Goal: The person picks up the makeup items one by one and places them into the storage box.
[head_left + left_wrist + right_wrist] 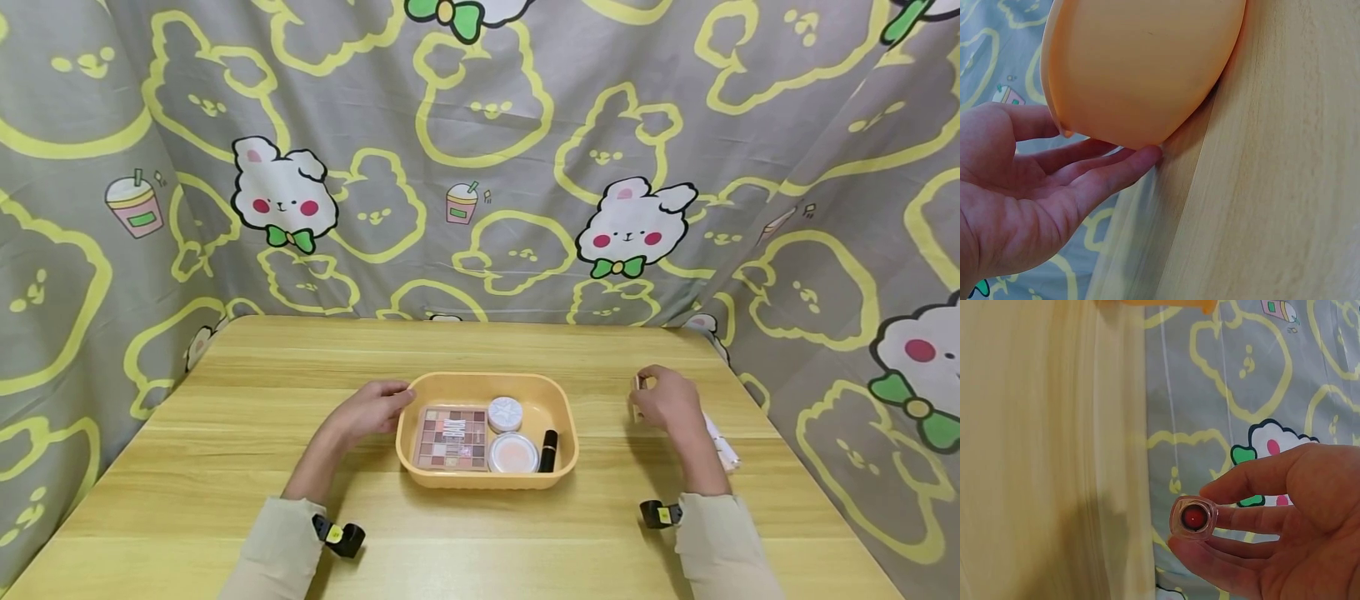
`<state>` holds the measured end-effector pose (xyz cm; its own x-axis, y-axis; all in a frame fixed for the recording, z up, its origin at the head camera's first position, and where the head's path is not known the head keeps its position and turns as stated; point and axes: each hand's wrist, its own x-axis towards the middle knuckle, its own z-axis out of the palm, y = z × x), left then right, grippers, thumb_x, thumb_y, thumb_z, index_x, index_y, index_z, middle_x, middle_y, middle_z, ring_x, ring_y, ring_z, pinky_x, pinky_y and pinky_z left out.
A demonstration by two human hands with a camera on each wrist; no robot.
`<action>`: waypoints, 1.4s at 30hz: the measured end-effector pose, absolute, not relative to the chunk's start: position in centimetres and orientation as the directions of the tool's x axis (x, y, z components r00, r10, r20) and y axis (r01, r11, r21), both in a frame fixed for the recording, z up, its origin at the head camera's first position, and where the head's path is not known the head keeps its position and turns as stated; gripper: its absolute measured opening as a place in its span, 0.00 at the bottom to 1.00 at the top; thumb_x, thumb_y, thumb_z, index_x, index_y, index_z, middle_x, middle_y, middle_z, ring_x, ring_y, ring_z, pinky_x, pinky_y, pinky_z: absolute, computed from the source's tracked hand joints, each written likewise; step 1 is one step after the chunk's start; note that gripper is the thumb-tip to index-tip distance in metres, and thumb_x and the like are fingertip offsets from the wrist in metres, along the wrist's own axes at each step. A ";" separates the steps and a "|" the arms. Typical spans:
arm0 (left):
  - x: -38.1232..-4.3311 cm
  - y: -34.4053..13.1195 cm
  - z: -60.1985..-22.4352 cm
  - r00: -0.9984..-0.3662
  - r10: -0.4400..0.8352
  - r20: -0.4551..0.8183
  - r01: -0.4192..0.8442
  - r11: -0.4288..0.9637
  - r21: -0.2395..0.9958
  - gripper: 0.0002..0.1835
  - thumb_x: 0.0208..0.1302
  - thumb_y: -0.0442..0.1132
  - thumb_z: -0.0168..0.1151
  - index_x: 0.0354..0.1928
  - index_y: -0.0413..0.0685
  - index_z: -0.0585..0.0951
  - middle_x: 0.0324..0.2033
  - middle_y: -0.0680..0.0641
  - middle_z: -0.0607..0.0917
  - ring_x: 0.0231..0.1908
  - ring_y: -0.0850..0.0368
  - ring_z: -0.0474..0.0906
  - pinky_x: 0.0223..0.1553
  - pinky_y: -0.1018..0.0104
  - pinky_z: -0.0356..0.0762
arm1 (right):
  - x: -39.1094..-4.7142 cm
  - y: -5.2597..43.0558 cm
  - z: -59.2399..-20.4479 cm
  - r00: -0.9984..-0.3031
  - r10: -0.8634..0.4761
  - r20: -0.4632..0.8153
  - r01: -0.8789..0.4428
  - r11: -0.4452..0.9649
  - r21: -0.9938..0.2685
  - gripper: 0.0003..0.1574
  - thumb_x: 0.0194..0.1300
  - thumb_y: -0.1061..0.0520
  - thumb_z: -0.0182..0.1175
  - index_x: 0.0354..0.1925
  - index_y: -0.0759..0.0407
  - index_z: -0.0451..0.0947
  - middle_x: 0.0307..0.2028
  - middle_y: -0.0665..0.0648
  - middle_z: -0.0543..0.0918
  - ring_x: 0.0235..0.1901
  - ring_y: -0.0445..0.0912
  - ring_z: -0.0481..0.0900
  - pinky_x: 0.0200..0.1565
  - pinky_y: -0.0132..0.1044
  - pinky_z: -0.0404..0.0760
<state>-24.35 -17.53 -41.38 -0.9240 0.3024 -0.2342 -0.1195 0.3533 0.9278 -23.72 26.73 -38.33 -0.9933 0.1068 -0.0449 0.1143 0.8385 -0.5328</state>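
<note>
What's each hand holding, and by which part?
Right hand: a small tube, pinched by its sides. Left hand: the yellow basket, by its left rim.

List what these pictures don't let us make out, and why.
Head view: the palette's lettering, too small for certainty.
Head view: white item, partly hidden by the right forearm.
Right wrist view: length of the right hand's tube, seen end-on.
Left wrist view: basket, cut off at the top.

Room over tabletop (603, 454) between the tray (487, 481) and right fingers (1247, 478).
</note>
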 end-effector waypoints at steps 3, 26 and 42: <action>-24.3 -17.6 -41.4 -0.924 0.303 -0.232 -0.118 0.350 0.929 0.25 0.72 0.47 0.49 0.62 0.37 0.71 0.52 0.39 0.78 0.50 0.49 0.77 0.51 0.55 0.78 | -23.7 26.3 -38.2 -0.993 0.107 -0.051 0.118 0.829 -0.546 0.31 0.59 0.58 0.50 0.61 0.68 0.67 0.34 0.64 0.84 0.22 0.48 0.81 0.23 0.38 0.76; -24.4 -17.7 -41.6 -0.922 0.317 -0.225 -0.112 0.336 0.935 0.23 0.73 0.46 0.49 0.60 0.36 0.72 0.50 0.39 0.79 0.49 0.50 0.78 0.50 0.55 0.78 | -23.5 23.3 -37.4 -0.992 0.039 0.116 -0.024 0.869 -0.495 0.28 0.56 0.59 0.55 0.55 0.68 0.73 0.28 0.60 0.85 0.22 0.47 0.78 0.23 0.36 0.71; -24.4 -17.6 -41.6 -0.923 0.303 -0.239 -0.130 0.341 0.931 0.25 0.73 0.46 0.49 0.63 0.36 0.69 0.54 0.38 0.78 0.52 0.48 0.77 0.52 0.54 0.77 | -22.7 20.8 -36.7 -0.993 0.005 0.119 -0.063 0.826 -0.560 0.30 0.56 0.61 0.56 0.59 0.66 0.71 0.35 0.65 0.86 0.25 0.45 0.83 0.25 0.35 0.78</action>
